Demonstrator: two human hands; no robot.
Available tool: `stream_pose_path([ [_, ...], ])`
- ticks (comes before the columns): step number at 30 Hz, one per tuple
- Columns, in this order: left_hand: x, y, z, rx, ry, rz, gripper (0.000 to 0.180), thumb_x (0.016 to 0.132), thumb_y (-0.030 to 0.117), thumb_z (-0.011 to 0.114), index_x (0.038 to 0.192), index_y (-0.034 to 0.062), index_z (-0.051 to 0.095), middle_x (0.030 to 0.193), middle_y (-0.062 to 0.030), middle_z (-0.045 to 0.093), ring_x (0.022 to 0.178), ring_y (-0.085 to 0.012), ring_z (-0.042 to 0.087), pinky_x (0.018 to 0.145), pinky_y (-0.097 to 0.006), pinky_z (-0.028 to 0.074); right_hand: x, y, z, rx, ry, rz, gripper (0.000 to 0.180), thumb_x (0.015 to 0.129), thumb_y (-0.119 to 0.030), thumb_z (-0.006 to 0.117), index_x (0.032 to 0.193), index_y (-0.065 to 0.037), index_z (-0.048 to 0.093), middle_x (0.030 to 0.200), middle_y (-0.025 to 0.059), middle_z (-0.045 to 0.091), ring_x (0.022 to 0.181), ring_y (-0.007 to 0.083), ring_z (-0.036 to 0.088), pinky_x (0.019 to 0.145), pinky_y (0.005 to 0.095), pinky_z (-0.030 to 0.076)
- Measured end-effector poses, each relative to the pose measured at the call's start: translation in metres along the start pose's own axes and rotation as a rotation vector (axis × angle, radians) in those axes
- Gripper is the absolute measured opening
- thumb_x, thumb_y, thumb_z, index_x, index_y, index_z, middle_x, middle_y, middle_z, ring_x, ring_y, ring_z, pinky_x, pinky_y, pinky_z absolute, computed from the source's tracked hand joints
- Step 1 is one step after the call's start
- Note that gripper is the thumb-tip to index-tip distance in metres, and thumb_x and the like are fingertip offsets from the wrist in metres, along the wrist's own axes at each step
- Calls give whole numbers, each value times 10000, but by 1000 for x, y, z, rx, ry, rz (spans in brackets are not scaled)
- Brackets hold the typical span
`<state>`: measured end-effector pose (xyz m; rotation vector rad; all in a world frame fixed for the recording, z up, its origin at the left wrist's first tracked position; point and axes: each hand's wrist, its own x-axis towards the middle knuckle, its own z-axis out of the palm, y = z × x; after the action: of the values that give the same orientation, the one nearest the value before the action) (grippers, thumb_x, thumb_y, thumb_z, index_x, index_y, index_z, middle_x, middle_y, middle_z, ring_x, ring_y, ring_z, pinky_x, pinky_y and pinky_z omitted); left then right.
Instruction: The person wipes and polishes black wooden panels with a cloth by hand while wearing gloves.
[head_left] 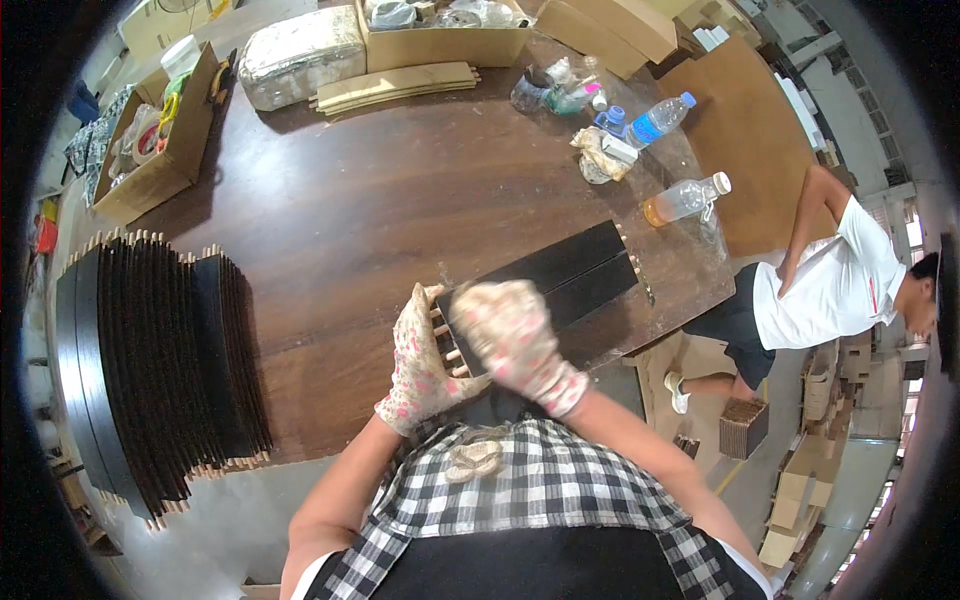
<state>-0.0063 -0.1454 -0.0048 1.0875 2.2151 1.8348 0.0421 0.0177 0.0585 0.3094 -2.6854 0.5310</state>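
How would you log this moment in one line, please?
gloved left hand: spread at black boards' left end | gloved right hand: blurred over same end, contact unclear | far left: row of similar boards

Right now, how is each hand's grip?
Left hand: open, spread at one end of black pegged slats.
Right hand: blurred over the slats; grip cannot be told.

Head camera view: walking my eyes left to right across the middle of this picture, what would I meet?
Stack of black slats → gloved left hand → gloved right hand → right end of the black boards → bottle with amber liquid → another person's white shirt.
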Motion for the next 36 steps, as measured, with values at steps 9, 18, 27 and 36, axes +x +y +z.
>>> stream_pose_path([
  [9, -7, -3, 4, 136, 43, 13, 1264, 519, 381, 908, 1480, -49, 209, 1364, -235, 418, 1242, -404, 434, 1049, -500, 334, -30, 42, -32, -164, 47, 74, 147, 920, -192, 550, 971, -148, 681, 1028, 32, 656, 937, 231, 595, 831, 400, 453],
  [18, -4, -5, -3, 265, -39, 48, 1256, 592, 426, 886, 1522, 22, 144, 1456, -208, 279, 1313, -350, 365, 987, -438, 474, -72, 85, -70, -278, 200, 263, 119, 890, -78, 569, 921, -105, 681, 973, 75, 670, 908, 254, 617, 839, 391, 458],
  [27, -6, -1, -3, 224, -73, -26, 1275, 569, 428, 894, 1517, 3, 154, 1440, -175, 295, 1286, -307, 403, 998, -431, 442, -44, 17, -37, -312, 113, 69, 141, 845, -113, 573, 923, -134, 689, 948, 53, 671, 957, 207, 607, 892, 369, 475],
  [36, 3, 19, -6, 139, -123, -281, 1305, 536, 390, 907, 1531, 34, 140, 1476, -180, 248, 1259, -284, 432, 986, -399, 465, -115, 182, -95, -31, 542, 855, 133, 945, -108, 564, 1029, -61, 656, 929, 54, 681, 837, 155, 633, 718, 302, 508],
])
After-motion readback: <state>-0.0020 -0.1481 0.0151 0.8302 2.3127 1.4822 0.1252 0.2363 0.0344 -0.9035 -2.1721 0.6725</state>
